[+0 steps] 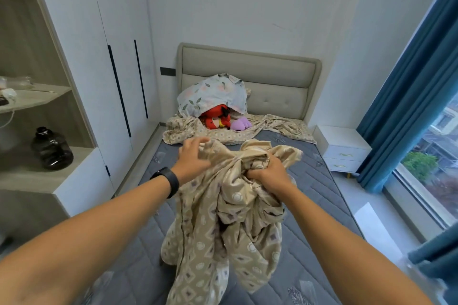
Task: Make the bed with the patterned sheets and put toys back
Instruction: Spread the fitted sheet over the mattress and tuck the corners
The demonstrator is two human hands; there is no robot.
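A bunched beige patterned sheet [230, 225] hangs over the grey quilted mattress [319, 195]. My right hand [269, 172] grips a fistful of it near the top. My left hand [194, 158], a black band on its wrist, lies on the sheet's upper left with fingers spread over the cloth. More of the beige sheet [280, 127] lies crumpled across the head of the bed. There a red plush toy [218, 117] and a purple plush toy [241, 124] sit under a floral pillow [210, 94] that leans on the headboard [275, 74].
White wardrobe doors [119, 69] and open shelves with a dark jug [52, 148] run along the left. A white nightstand [343, 148] stands right of the bed. Blue curtains [406, 96] and a window [431, 156] fill the right side.
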